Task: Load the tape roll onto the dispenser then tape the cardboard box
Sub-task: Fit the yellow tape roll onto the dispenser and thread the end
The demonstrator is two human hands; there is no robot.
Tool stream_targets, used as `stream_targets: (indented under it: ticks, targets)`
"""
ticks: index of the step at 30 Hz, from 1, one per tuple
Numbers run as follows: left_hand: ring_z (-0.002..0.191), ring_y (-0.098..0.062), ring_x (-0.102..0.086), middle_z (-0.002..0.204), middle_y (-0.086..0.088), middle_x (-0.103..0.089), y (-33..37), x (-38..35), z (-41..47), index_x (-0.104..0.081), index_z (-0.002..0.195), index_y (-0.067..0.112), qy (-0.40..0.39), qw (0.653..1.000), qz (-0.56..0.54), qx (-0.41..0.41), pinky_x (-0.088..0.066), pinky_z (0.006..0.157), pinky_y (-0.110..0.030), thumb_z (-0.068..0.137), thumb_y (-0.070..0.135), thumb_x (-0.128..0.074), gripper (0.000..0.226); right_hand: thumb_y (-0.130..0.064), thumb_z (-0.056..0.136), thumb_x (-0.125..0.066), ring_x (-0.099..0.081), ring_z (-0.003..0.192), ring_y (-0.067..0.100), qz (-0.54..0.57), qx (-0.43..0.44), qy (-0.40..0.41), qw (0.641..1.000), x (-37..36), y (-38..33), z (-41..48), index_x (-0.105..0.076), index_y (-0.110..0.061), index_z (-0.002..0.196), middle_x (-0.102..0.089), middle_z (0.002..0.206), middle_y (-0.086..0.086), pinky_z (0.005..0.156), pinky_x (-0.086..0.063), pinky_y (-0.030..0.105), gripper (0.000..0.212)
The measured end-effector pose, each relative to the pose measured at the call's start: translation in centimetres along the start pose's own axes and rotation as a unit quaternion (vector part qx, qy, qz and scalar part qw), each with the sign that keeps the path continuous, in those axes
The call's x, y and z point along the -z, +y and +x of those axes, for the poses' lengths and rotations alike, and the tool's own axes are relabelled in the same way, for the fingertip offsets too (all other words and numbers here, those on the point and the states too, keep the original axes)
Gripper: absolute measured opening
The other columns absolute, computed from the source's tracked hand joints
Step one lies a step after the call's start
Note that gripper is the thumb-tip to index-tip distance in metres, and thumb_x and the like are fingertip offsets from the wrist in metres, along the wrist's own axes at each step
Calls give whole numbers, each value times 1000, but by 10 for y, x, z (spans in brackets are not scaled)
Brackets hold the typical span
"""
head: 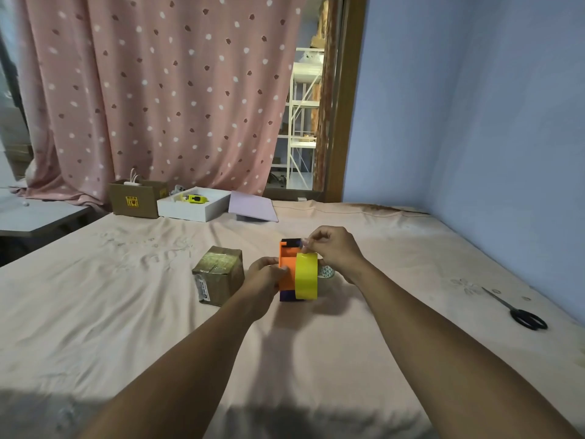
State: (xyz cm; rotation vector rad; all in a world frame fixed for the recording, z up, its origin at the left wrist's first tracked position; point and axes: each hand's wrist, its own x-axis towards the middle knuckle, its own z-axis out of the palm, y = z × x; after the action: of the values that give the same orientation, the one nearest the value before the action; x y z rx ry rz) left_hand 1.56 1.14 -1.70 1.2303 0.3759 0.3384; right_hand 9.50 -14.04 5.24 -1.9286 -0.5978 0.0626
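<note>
An orange and dark blue tape dispenser point(287, 270) is held above the bed with a yellow tape roll point(306, 276) sitting on its right side. My left hand point(264, 277) grips the dispenser's left side. My right hand point(335, 248) pinches the tape's loose end at the dispenser's far top, by the black front part. A small taped cardboard box point(218, 274) rests on the sheet just left of my left hand. Behind the yellow roll, another tape roll point(326, 272) lies partly hidden.
Black scissors point(519, 312) lie at the right near the blue wall. Along the bed's far edge stand a brown carton point(136, 199), a white tray point(193, 207) with small items and a lilac lid point(251, 205). A grey table point(34, 217) is at the left.
</note>
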Motion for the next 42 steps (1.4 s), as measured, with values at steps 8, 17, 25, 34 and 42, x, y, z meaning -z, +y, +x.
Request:
stream_targets:
  ticks: [8,17,25,34,42]
  targets:
    - [66,-26,-54,82,-16,-60,3,1,-4,-57,113,-4,-17,999,-27,16,-44,59,-33,93,-7,-53,21,-30,87,-79,-73,92,17,91,-34,58,994,-24,4,-1,-73,-19,74,-80,81,-2,70,-56,32,18]
    - [94,-32,-72,103,-21,-72,-4,-4,-16,-61,121,-9,-104,993,-54,5,-57,88,-46,82,27,-79,56,-21,87,-79,-76,80,12,98,-29,47,994,-45,3,-4,-73,-15,75,-79,76,0,75,-57,29,15]
    - [80,-21,-68,91,-10,-70,-24,-3,-20,-68,92,7,-51,995,91,4,-53,70,-34,62,33,-91,46,-28,82,-79,-74,74,15,-63,0,-6,998,-40,11,-5,-72,-22,69,-78,76,-5,74,-61,39,16]
    - [84,-23,-71,91,-10,-76,-30,6,-31,-78,99,4,-115,988,98,32,-58,85,-39,81,13,-82,21,-47,77,-82,-66,82,17,-321,104,-90,937,-9,-8,3,-81,-26,84,-71,79,-9,62,-49,29,22]
    - [88,-26,-70,96,-13,-76,-39,11,-42,-78,103,1,-147,983,108,3,-57,86,-41,73,17,-84,35,-42,78,-83,-68,80,18,-265,108,-16,958,-10,2,2,-78,-24,78,-74,79,-7,70,-55,34,18]
